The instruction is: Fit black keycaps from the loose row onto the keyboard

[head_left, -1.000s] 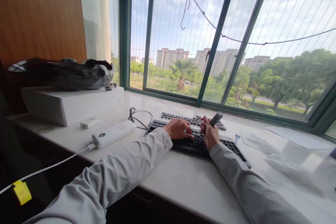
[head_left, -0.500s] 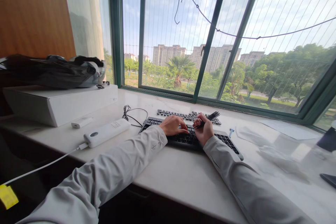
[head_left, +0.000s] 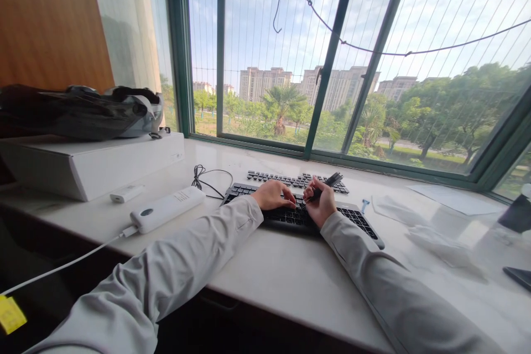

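Observation:
A black keyboard (head_left: pixel 286 220) lies on the pale stone surface in front of me, partly covered by both hands. My right hand (head_left: pixel 321 206) is closed around a black brush (head_left: pixel 333 179); its bristle end sticks up to the right, and the lower end is hidden by the hand and keyboard. To its left, my left hand (head_left: pixel 271 195) rests over the middle of the keyboard, fingers bent and thumb stretched apart from them. Nothing shows in its grasp. Behind the keyboard, loose black keycaps (head_left: pixel 269 177) stand in rows.
On the left are a white power bank (head_left: pixel 168 210) with a cable, a small white device (head_left: pixel 126 193) and a white box (head_left: pixel 124 168) under a black bag (head_left: pixel 83 113). A coiled black cable (head_left: pixel 199 180), a small blue tool (head_left: pixel 364 206) and clear plastic wrapping (head_left: pixel 440 246) flank the keyboard.
The view has shifted slightly. My right hand and the brush have moved a little over the keyboard, still in the same grip. My left hand stays nearly in place.

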Demonstrator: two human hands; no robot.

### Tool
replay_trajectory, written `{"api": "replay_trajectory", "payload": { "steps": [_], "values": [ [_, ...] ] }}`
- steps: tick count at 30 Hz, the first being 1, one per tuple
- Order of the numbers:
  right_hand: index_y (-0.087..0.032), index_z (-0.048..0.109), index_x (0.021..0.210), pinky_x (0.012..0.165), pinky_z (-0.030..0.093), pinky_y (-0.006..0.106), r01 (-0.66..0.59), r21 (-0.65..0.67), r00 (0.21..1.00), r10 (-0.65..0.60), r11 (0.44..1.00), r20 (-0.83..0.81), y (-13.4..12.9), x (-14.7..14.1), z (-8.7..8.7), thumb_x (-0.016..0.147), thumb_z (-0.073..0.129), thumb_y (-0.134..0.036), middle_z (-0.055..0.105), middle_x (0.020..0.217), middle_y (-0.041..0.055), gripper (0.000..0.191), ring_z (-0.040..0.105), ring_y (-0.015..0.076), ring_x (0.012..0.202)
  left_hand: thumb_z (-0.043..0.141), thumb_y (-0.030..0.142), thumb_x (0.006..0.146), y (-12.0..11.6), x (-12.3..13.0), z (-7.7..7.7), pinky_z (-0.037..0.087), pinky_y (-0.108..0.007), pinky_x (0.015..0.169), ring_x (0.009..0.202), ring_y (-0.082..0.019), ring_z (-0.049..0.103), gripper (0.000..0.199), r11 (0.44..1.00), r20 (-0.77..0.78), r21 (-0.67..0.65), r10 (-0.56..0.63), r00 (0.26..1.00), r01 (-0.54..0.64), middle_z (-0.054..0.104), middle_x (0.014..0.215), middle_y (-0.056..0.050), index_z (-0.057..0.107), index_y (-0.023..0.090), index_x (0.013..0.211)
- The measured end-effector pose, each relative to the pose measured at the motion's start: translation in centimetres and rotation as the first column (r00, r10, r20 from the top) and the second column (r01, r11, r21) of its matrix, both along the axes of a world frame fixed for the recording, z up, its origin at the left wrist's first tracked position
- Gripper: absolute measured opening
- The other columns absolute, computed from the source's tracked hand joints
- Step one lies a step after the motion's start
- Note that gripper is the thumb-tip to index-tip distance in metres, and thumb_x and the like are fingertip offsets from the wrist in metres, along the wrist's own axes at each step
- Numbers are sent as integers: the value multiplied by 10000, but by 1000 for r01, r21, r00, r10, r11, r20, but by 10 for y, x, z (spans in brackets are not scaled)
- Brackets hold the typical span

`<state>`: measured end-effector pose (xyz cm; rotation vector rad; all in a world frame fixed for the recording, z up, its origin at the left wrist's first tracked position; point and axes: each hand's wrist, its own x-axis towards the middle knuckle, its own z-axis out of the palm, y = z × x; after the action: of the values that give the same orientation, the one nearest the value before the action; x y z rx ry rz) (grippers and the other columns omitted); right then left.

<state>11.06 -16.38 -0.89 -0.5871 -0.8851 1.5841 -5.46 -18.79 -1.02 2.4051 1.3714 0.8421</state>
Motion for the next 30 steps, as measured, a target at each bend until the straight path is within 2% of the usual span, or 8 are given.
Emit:
{"api": "replay_trajectory", "payload": {
  "steps": [6,12,20,27,30],
  "values": [
    [-185,419,621,357,283,167,20,-91,1000,-18,996,24,-3,-4,3,776,571,-273,337,464,-69,235,328,56,402,700,480,676,-1,0,0,452,-202,725,773,-144,637,320,1000,6,14,-10,1000,10,720,806,-7,756,225,860],
    [-187,409,615,353,273,161,31,-50,1000,-31,998,3,-4,-7,2,787,559,-275,330,461,-68,244,321,55,400,704,476,676,-1,0,1,445,-206,721,767,-142,633,319,1000,17,14,-21,1000,21,721,814,-4,754,224,866],
    [-183,413,618,345,255,156,39,-118,999,-42,992,-22,1,-10,4,789,547,-226,320,456,-73,221,310,50,395,698,473,685,2,-1,-1,428,-215,707,757,-140,623,309,999,1,27,-36,999,36,712,780,-2,755,225,860],
    [-196,382,600,350,246,180,51,-92,997,-55,994,-44,9,-19,-1,796,547,-249,265,443,-86,262,261,48,373,700,452,689,2,-1,-1,427,-215,716,777,-148,626,300,999,25,17,-47,999,47,717,810,-8,756,210,856],
    [-200,373,581,353,221,198,71,-24,997,-72,997,-41,8,-24,-3,783,587,-310,233,432,-95,314,222,46,367,695,451,695,0,-1,-1,422,-214,712,758,-144,623,296,999,20,10,-43,999,43,712,794,-3,753,207,854]
  ]
}}
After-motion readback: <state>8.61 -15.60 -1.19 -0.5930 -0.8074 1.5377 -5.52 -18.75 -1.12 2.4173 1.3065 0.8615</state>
